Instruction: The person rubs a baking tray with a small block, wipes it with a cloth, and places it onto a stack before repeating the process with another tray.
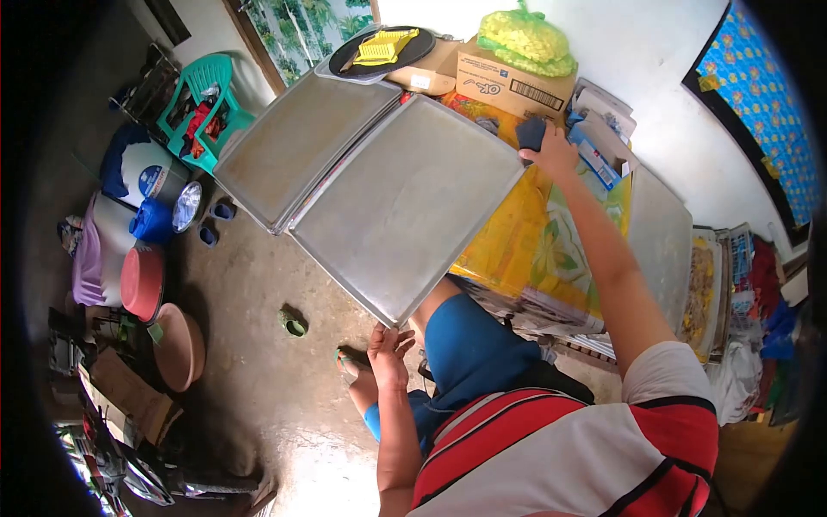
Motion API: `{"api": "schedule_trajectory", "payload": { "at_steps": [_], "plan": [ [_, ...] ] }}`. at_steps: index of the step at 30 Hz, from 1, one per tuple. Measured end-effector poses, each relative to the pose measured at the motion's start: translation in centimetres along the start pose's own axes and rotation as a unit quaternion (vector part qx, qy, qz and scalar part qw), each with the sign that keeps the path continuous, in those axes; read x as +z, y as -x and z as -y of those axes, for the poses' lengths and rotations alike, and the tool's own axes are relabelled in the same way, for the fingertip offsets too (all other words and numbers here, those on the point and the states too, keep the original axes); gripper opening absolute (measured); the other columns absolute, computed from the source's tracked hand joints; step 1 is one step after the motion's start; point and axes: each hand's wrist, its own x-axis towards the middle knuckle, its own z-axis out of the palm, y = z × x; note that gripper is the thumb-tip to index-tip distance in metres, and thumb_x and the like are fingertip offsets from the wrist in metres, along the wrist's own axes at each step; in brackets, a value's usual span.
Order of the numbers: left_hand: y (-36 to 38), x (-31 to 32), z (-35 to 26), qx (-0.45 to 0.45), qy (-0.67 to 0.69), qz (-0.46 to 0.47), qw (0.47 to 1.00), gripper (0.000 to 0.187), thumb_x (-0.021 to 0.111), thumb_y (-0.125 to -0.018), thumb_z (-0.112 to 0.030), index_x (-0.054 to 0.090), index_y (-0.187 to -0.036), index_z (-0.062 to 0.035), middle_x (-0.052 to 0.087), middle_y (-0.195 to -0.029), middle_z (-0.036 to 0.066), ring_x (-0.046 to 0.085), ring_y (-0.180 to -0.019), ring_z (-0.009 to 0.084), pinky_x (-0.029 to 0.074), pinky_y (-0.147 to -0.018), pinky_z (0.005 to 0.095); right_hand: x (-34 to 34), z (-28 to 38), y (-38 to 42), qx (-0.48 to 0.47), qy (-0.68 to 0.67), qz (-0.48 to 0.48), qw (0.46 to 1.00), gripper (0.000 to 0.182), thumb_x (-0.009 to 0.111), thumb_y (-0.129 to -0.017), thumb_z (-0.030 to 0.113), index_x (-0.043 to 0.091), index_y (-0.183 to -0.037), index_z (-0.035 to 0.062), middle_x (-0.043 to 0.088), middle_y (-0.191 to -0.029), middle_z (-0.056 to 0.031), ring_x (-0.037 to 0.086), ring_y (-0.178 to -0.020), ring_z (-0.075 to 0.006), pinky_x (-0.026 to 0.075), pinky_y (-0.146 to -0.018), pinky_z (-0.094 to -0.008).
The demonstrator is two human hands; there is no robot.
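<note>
A flat metal baking tray [409, 202] lies tilted across the table's edge, its near corner reaching out over the floor. At that corner, my left hand [389, 355] grips the rim with curled fingers. My right hand [556, 157] is closed around a folded dark grey cloth [531, 133], just beside the tray's far right corner. A second metal tray [314, 146], browner on its surface, lies directly left of the first.
Yellow patterned plastic covers the table [495, 246]. Behind the trays stand a cardboard box [508, 86] with a green net bag [527, 43] on it, and a black round tray [405, 56]. A green chair [207, 108], basins [178, 349] and slippers [293, 323] are on the left.
</note>
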Motion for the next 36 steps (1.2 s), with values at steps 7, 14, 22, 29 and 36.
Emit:
{"api": "schedule_trajectory", "payload": {
  "at_steps": [7,14,22,29,36],
  "plan": [
    [0.0,-0.1,-0.4,-0.010,0.003,-0.003,1.000,0.023,0.057,-0.091,-0.008,0.061,-0.114,-0.0087,0.067,-0.093,0.006,0.069,-0.078,0.0227,0.057,-0.069,0.0363,2.6,-0.2,0.6,-0.036,-0.090,0.032,0.995,0.107,0.074,-0.064,0.068,0.036,-0.144,0.0087,0.054,-0.129,-0.0157,0.057,-0.117,-0.0334,0.042,-0.097,-0.0502],
    [0.1,-0.1,-0.6,-0.011,0.006,-0.004,1.000,0.023,0.059,-0.091,-0.008,0.062,-0.114,-0.0089,0.068,-0.090,0.007,0.069,-0.074,0.0227,0.058,-0.069,0.0360,2.5,1.2,2.2,-0.086,-0.090,-0.013,0.992,0.105,0.075,-0.064,0.066,0.036,-0.144,0.0103,0.053,-0.130,-0.0164,0.055,-0.119,-0.0343,0.040,-0.098,-0.0540],
    [-0.3,-0.5,-0.3,-0.010,0.029,0.001,1.000,0.023,0.060,-0.091,-0.010,0.062,-0.114,-0.0091,0.068,-0.089,0.006,0.069,-0.073,0.0229,0.058,-0.069,0.0367,-0.3,-0.1,0.8,-0.027,-0.042,-0.002,0.999,0.108,0.075,-0.066,0.065,0.033,-0.145,0.0062,0.053,-0.132,-0.0166,0.058,-0.116,-0.0329,0.042,-0.093,-0.0520],
    [-0.6,-0.9,0.2,-0.012,0.021,0.009,1.000,0.022,0.058,-0.091,-0.009,0.062,-0.113,-0.0096,0.068,-0.092,0.005,0.069,-0.076,0.0218,0.057,-0.070,0.0379,5.1,-0.7,1.6,-0.140,-0.209,0.048,0.967,0.109,0.078,-0.062,0.064,0.036,-0.144,0.0065,0.053,-0.132,-0.0188,0.054,-0.121,-0.0348,0.043,-0.096,-0.0497],
    [-0.1,-0.2,-0.6,-0.015,0.031,0.002,0.999,0.021,0.057,-0.092,-0.004,0.065,-0.111,-0.0078,0.070,-0.094,0.004,0.069,-0.073,0.0188,0.057,-0.068,0.0325,1.7,2.7,-0.1,0.021,-0.079,0.061,0.995,0.111,0.076,-0.064,0.064,0.031,-0.148,0.0079,0.051,-0.134,-0.0185,0.055,-0.121,-0.0318,0.045,-0.096,-0.0464]
  ]
}}
